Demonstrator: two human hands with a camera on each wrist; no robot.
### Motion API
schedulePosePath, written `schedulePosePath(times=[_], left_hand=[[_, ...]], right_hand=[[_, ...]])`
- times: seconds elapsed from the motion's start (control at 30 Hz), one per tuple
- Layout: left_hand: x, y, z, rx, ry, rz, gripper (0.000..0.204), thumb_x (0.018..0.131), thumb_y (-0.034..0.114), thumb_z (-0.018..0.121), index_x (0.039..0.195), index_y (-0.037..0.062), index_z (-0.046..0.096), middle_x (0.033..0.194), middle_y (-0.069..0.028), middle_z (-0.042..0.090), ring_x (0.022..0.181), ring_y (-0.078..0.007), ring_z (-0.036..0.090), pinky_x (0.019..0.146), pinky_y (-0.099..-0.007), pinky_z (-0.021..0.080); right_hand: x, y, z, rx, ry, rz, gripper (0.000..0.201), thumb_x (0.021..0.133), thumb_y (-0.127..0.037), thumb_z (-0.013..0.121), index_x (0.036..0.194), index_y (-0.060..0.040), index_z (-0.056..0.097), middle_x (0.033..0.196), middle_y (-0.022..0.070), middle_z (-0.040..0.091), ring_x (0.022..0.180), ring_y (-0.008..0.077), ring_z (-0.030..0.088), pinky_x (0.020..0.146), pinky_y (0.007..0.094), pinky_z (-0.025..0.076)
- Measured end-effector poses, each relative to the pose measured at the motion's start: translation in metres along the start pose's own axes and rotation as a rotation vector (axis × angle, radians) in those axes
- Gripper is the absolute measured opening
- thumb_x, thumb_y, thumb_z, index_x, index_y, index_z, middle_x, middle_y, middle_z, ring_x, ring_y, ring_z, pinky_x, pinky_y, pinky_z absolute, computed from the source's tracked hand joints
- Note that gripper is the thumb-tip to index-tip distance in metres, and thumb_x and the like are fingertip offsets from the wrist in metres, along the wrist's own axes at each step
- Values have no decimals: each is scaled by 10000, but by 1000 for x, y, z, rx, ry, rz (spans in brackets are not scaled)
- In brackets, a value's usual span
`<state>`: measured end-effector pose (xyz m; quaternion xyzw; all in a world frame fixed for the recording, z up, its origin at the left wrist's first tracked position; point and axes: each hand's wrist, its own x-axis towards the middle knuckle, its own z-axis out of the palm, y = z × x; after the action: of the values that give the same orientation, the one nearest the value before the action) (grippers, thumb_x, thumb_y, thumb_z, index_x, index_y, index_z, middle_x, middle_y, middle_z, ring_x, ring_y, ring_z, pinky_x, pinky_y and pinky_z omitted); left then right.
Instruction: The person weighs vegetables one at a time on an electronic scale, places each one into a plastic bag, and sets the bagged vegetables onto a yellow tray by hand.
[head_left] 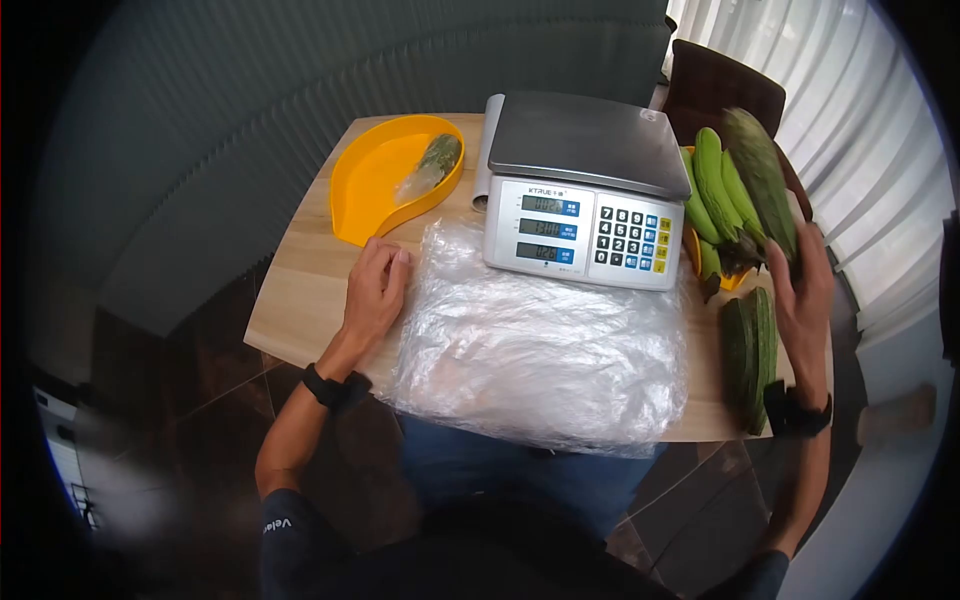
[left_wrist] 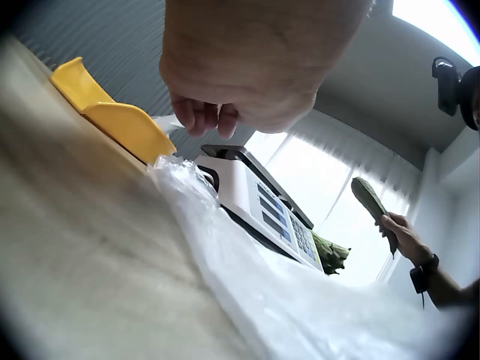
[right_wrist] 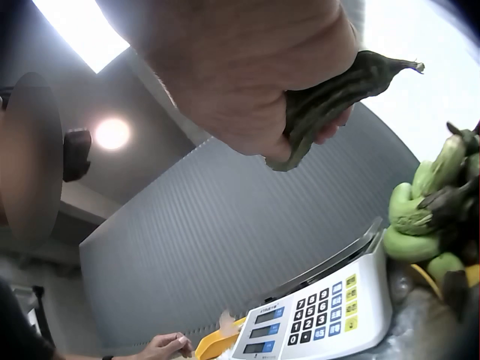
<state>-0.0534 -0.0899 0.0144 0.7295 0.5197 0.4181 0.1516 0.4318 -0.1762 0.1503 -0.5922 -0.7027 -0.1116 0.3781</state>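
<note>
My right hand (head_left: pixel 803 290) grips a luffa (head_left: pixel 765 180), a long green ridged gourd, and holds it raised at the table's right side. In the right wrist view, fingers wrap round the luffa (right_wrist: pixel 330 101), and its thin stem sticks out. Just beyond it, several long pale-green eggplants (head_left: pixel 712 185) with dark caps lie in a yellow scoop tray (head_left: pixel 737 282). Several more dark green luffas (head_left: pixel 748 350) lie on the wood below. My left hand (head_left: pixel 378 285) holds nothing, its fingers loosely bent, between the left yellow scoop tray (head_left: pixel 345 190) and the plastic bags (head_left: pixel 540 350).
A white digital price scale (head_left: pixel 585 235) with a bare steel plate (head_left: pixel 585 145) stands at the middle back of the wooden table (head_left: pixel 290 305). Green vegetables in clear plastic (head_left: pixel 430 168) lie in the left tray. A dark chair (head_left: pixel 725 85) stands behind the table.
</note>
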Motion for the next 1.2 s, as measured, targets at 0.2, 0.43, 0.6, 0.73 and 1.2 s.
schedulePosePath(times=[0.2, 0.43, 0.6, 0.73, 1.2], left_hand=[[-31, -51, -6, 36, 79, -52, 157, 964, 108, 640, 1084, 10, 661, 1094, -148, 616, 1067, -293, 582, 901, -348, 488], [-29, -68, -8, -36, -26, 4, 163, 942, 44, 635, 1094, 19, 687, 1231, -137, 639, 1150, -258, 593, 962, -321, 481], [-30, -72, -5, -61, -21, -19, 173, 946, 17, 616, 1103, 16, 688, 1219, -122, 649, 1100, -232, 617, 933, -304, 490], [-31, -75, -7, -38, -35, -57, 231, 957, 40, 614, 1182, 25, 662, 1217, -101, 653, 1060, -205, 617, 924, -289, 487], [-53, 195, 51, -167, -479, -29, 247, 949, 200, 731, 1023, -11, 625, 872, -77, 642, 723, -127, 580, 666, -270, 480]], right_hand=[[102, -12, 136, -35, -38, -239, 339, 985, -251, 639, 1218, -5, 623, 1044, 166, 609, 989, 362, 623, 847, 453, 503], [122, 0, 204, -161, -174, -246, 385, 980, -341, 642, 1164, -3, 641, 1086, 169, 646, 1063, 363, 632, 894, 470, 518], [108, 4, 204, -271, -153, -300, 437, 977, -416, 631, 1172, -25, 645, 1115, 159, 658, 1079, 345, 627, 908, 452, 491], [76, -24, 160, -23, 159, -408, 341, 964, -306, 681, 1146, -17, 687, 1122, 132, 686, 1036, 317, 641, 892, 433, 492], [-252, -84, 20, 762, 296, 874, 136, 1035, -83, 588, 1015, 27, 666, 997, 90, 664, 678, 94, 590, 596, 219, 470]])
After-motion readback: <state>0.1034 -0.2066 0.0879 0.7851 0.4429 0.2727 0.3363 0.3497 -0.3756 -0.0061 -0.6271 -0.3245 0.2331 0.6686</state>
